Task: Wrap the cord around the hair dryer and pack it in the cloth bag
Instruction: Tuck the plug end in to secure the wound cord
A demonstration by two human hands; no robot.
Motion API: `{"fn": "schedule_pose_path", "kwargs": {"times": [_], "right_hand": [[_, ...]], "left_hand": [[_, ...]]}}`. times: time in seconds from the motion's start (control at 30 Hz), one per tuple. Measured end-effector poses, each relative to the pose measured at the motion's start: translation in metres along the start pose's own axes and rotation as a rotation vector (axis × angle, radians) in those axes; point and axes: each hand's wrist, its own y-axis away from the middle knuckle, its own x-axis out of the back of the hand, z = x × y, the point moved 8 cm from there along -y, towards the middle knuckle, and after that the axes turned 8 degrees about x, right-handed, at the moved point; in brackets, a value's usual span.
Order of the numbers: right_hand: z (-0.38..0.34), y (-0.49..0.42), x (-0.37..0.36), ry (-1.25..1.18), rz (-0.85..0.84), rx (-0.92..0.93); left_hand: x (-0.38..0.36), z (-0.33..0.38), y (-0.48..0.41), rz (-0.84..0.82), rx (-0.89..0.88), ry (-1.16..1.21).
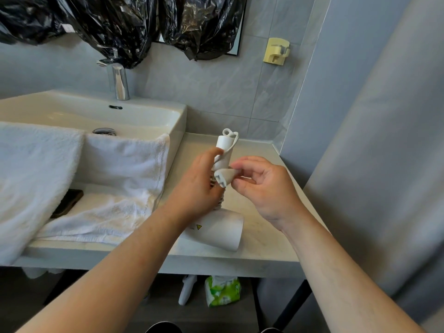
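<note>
Between the two hands, one white hair dryer (222, 222) stands on the pale counter (262, 246), its barrel resting on the surface below the wrists and its handle rising upward between the palms. Left hand (199, 186) curls around the handle from the left side, thumb laid against the upper part, fingers closed on the coils of the cord (219, 200) wound there. Right hand (262, 186) holds the single white plug (224, 177) in a pinch of thumb and forefinger, the plug pressed against the handle just beside the left thumb; its remaining fingers are loosely curled. One loop of cord shows at the handle's top end, beyond both hands. Left of the left hand, one sink (177, 116) with one chrome tap (119, 80); two white towels (115, 188) drape over its rim, and one dark phone (68, 203) lies partly under them. Above the right hand, one yellow wall hook (276, 51). No cloth bag can be identified.
</note>
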Motion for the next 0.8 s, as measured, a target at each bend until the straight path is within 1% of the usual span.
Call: {"fn": "schedule_pose_path", "kwargs": {"times": [0.13, 0.23, 0.3, 0.43, 0.6, 0.7, 0.8], "right_hand": [[0.000, -0.006, 0.006, 0.136, 0.098, 0.052], [0.001, -0.007, 0.011, 0.092, 0.160, 0.062], [0.004, -0.007, 0.014, 0.032, 0.191, 0.051], [0.013, -0.006, 0.017, -0.016, 0.233, 0.024], [0.025, -0.007, 0.016, -0.113, 0.271, -0.033], [0.028, -0.006, 0.016, -0.107, 0.268, -0.030], [0.023, -0.007, 0.014, -0.036, 0.241, 0.017]], "left_hand": [[0.008, 0.011, -0.007, 0.105, -0.010, -0.010], [0.010, 0.018, -0.010, 0.189, 0.026, -0.001], [0.010, 0.020, -0.007, 0.244, 0.010, -0.013], [0.008, 0.017, -0.006, 0.216, -0.013, 0.042], [0.007, 0.018, -0.010, 0.268, -0.009, -0.054], [0.007, 0.021, -0.010, 0.272, -0.046, -0.072], [0.002, 0.024, -0.010, 0.272, -0.095, -0.141]]}}
